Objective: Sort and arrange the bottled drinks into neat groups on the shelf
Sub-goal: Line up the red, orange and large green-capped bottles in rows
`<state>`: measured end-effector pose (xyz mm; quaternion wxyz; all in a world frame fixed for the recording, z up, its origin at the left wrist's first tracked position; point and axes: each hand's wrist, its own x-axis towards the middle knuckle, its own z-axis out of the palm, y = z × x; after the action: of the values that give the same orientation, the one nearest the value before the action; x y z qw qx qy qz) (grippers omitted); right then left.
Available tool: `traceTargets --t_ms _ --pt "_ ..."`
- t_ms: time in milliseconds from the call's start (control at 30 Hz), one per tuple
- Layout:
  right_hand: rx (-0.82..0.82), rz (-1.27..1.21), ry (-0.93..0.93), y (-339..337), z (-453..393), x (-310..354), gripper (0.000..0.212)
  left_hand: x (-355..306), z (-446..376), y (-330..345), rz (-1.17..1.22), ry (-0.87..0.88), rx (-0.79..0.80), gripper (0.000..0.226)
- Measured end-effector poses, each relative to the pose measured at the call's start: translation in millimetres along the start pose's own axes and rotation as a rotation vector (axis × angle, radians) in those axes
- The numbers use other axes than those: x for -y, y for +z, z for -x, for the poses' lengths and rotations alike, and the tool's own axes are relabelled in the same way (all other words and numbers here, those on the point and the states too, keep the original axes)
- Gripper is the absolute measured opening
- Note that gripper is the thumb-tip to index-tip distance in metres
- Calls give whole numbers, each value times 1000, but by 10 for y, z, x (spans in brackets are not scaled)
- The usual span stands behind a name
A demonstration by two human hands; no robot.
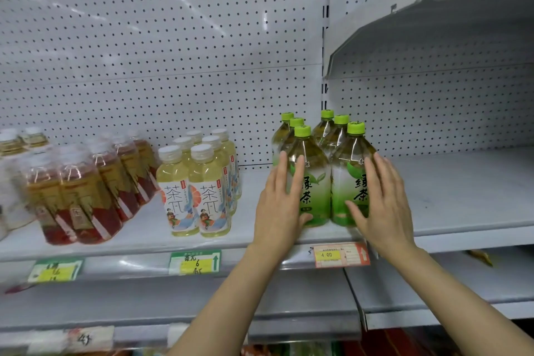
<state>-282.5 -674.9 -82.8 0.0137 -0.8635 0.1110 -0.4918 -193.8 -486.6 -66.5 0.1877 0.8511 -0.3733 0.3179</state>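
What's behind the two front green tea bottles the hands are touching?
Behind the front green tea bottles, four more green caps show, two per row. Their bodies are mostly covered by the front pair and by the left hand and right hand.

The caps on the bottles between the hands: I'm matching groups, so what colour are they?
Bright green caps, clearest in the head view.

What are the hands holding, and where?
Nothing gripped: the left hand and right hand press flat on the label sides of the front green tea bottles.
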Motion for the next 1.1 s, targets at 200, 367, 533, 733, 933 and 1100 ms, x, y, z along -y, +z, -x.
traceTargets --t_ms 200,367,533,733,933,1100 --pt "-48 -21 -10 -40 77 300 85 157 227 -121 -89 80 -61 117" --pt "-141 -170 -157 90 191 1011 72 650 668 -318 -53 -19 -304 84" --pt "28 -346 -134 394 259 1947 71 1298 913 -563 146 -352 -455 79" --pt "205 -472 48 593 118 2524 92 1861 859 -697 444 -461 -109 88" --pt "263 -440 211 627 46 2683 103 2010 758 -710 413 -442 -11 82" --pt "263 -417 294 654 9 2751 104 2078 729 -696 427 -420 5 82"
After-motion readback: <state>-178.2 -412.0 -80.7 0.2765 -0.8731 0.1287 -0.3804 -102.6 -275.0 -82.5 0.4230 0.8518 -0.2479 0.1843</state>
